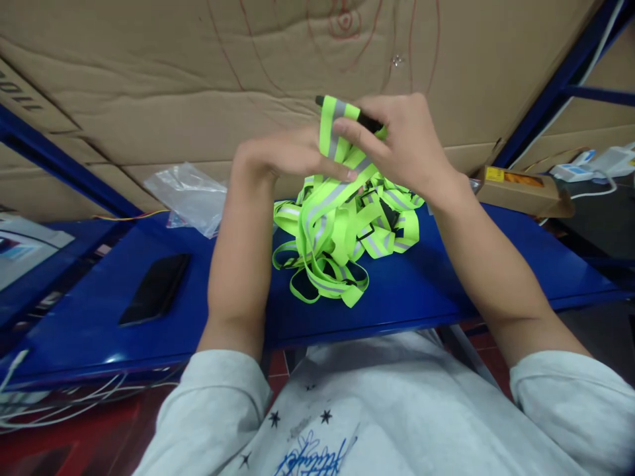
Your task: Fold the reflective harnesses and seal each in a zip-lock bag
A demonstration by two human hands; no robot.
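Note:
A tangled bundle of neon yellow reflective straps (337, 238) with grey stripes lies on a blue shelf (426, 291). One strap end is lifted above the pile. My right hand (401, 145) pinches that strap end together with a black pen-like object (367, 121). My left hand (282, 155) has its fingers stretched toward the same strap and presses it from the left side. Both forearms rise over the shelf's front edge.
A black phone (156, 288) lies on the shelf at left. A crumpled clear plastic bag (188, 195) sits behind it. Cardboard sheets (198, 79) form the back wall. A small cardboard box (526, 188) and white chargers (595, 165) stand at right. White cables (59, 400) hang at lower left.

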